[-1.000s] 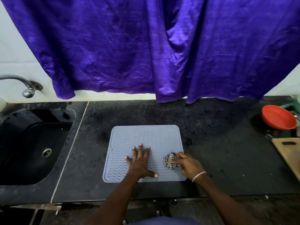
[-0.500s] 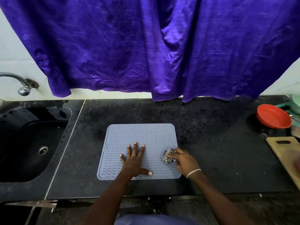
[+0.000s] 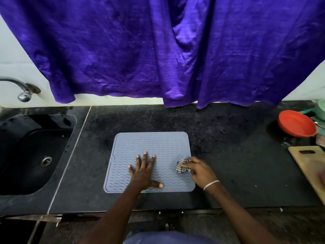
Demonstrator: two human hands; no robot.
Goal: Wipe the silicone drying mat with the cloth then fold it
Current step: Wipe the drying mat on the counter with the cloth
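Left hand (image 3: 143,172) lay flat, fingers spread, pinning the grey silicone drying mat (image 3: 154,147) near the counter's (image 3: 228,155) front edge; right hand (image 3: 199,170) clutched the checked cloth (image 3: 181,167) at the mat's right edge.

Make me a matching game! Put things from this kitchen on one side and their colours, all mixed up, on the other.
Things:
1. drying mat
2. bowl
3. curtain
4. cloth

Colours:
A. purple
B. black-and-white checks
C. grey-blue
D. orange-red

Pairs: 1-C, 2-D, 3-A, 4-B
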